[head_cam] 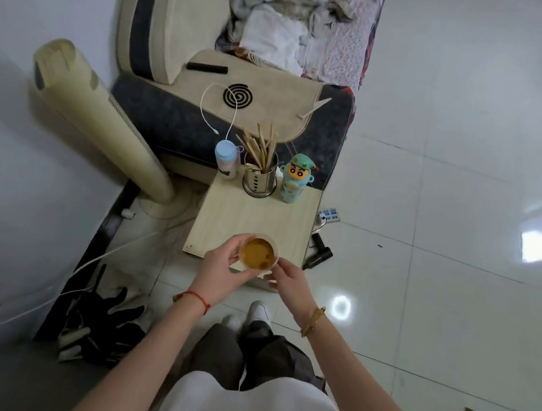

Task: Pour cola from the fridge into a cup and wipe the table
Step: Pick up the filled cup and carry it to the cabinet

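Observation:
A clear plastic cup (258, 253) with amber-brown liquid is held over the near edge of a small pale wooden table (254, 218). My left hand (221, 272) wraps the cup's left side and bottom. My right hand (288, 280) touches its right rim with the fingertips. No cola bottle or cloth is in view.
At the table's far edge stand a light-blue bottle (225, 161), a metal holder with chopsticks (259, 177) and a cartoon-figure cup (296, 181). A tower fan (103, 122) leans at left, a sofa (241, 100) behind. A power strip (329, 215) and hair dryer (319, 256) lie on the tiled floor at right.

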Demonstrator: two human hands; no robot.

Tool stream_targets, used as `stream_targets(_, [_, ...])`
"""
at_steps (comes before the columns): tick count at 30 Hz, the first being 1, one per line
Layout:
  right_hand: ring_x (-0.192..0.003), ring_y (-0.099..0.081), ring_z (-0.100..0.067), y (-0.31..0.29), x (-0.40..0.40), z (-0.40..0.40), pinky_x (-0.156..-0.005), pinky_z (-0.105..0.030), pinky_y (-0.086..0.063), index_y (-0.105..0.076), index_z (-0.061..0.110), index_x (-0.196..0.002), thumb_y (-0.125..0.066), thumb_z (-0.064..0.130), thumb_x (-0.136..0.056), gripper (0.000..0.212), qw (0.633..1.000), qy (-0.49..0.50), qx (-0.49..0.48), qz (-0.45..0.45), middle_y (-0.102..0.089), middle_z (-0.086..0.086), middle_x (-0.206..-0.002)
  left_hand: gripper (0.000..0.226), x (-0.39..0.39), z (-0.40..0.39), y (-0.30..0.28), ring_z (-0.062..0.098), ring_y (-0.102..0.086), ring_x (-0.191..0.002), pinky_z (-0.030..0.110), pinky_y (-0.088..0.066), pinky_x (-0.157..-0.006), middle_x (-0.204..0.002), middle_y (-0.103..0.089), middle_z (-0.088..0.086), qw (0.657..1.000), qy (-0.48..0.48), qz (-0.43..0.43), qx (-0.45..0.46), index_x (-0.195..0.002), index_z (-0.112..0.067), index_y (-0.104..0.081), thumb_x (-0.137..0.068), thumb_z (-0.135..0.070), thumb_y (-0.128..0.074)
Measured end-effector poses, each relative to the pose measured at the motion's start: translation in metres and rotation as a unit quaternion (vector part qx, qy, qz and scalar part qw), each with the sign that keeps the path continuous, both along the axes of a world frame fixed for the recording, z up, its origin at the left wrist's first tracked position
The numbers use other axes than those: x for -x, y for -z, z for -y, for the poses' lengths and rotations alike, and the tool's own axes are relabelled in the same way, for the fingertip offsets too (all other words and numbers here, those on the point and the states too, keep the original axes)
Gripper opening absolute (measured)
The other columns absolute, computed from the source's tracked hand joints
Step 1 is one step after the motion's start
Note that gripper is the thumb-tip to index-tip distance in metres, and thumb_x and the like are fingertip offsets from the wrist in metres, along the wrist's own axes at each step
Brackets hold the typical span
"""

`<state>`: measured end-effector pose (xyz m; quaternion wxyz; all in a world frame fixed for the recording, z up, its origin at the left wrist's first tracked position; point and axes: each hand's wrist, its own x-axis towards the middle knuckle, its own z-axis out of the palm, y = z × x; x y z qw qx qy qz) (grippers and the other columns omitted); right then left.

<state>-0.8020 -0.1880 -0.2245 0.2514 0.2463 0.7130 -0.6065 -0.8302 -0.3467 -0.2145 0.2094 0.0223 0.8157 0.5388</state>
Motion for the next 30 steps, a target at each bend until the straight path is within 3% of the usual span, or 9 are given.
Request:
stream_targets(4, [-0.09, -0.063, -0.016, 0.021, 0.04, 0.002, -0.091, -0.038, -0.052, -0.065, 0.011, -0.11, -0.039, 0.019, -0.103, 0.028, 1.0, 0.024, -0.002, 0.008, -0.068, -0.001, -0.1, 0.063, 0.043, -0.004, 0.026, -0.003, -0.057, -0.117, 0.014, -0.045, -0.101, -0.123, -0.063, -0.016, 1.0, 0.012, 0.007, 0.001, -0.13, -0.027, -0.056, -0.074, -0.018, -0.084])
stream_targets(10, [-0.096, -0.065, -0.019, 0.074, 0.084, 0.007, -0.092, -0.042, -0.053, -0.066, 0.014, -0.113, -0.041, 0.022, -0.102, 0.028, 0.998, 0.058, -0.024, 0.025, -0.07, -0.005, -0.105, 0.064, 0.092, -0.006, 0.085, 0.0, -0.058, -0.12, 0.02, -0.047, -0.102, -0.127, -0.064, -0.011, 1.0, 0.02, 0.019, -0.01, -0.132, -0.023, -0.056, -0.074, -0.017, -0.084])
stream_targets(18, [-0.101, -0.064, -0.016, 0.171, 0.113, 0.005, -0.095, -0.041, -0.052, -0.063, 0.014, -0.122, -0.042, 0.025, -0.102, 0.031, 0.995, 0.057, -0.065, 0.039, -0.069, -0.001, -0.11, 0.064, 0.123, -0.01, 0.182, -0.003, -0.057, -0.118, 0.015, -0.046, -0.098, -0.125, -0.064, -0.014, 0.998, 0.004, 0.055, -0.021, -0.131, -0.025, -0.057, -0.073, -0.023, -0.084])
stream_targets(24, [-0.098, -0.053, -0.015, 0.225, 0.117, 0.008, -0.085, -0.023, -0.039, -0.061, 0.007, -0.121, -0.043, 0.017, -0.102, 0.028, 0.989, 0.025, -0.142, 0.007, -0.061, -0.004, -0.111, 0.063, 0.127, -0.013, 0.251, -0.006, -0.056, -0.118, 0.017, -0.045, -0.101, -0.125, -0.063, -0.017, 0.999, 0.003, 0.054, -0.007, -0.129, -0.029, -0.057, -0.074, -0.015, -0.084])
stream_targets(26, [-0.099, -0.053, -0.015, 0.242, 0.116, 0.009, -0.085, -0.021, -0.037, -0.06, 0.007, -0.122, -0.042, 0.017, -0.102, 0.029, 0.987, 0.008, -0.162, 0.002, -0.058, -0.006, -0.116, 0.065, 0.125, -0.013, 0.266, -0.007, -0.056, -0.117, 0.016, -0.045, -0.101, -0.124, -0.062, -0.019, 0.999, 0.006, 0.051, 0.005, -0.13, -0.031, -0.055, -0.074, -0.014, -0.084])
stream_targets(30, [-0.093, -0.052, -0.014, 0.264, 0.11, 0.01, -0.079, -0.019, -0.038, -0.063, 0.008, -0.115, -0.043, 0.016, -0.102, 0.026, 0.986, 0.017, -0.168, -0.005, -0.055, -0.001, -0.105, 0.064, 0.121, -0.013, 0.284, -0.004, -0.056, -0.118, 0.021, -0.047, -0.101, -0.126, -0.062, -0.019, 0.999, 0.02, 0.046, 0.021, -0.133, -0.032, -0.054, -0.076, -0.022, -0.083])
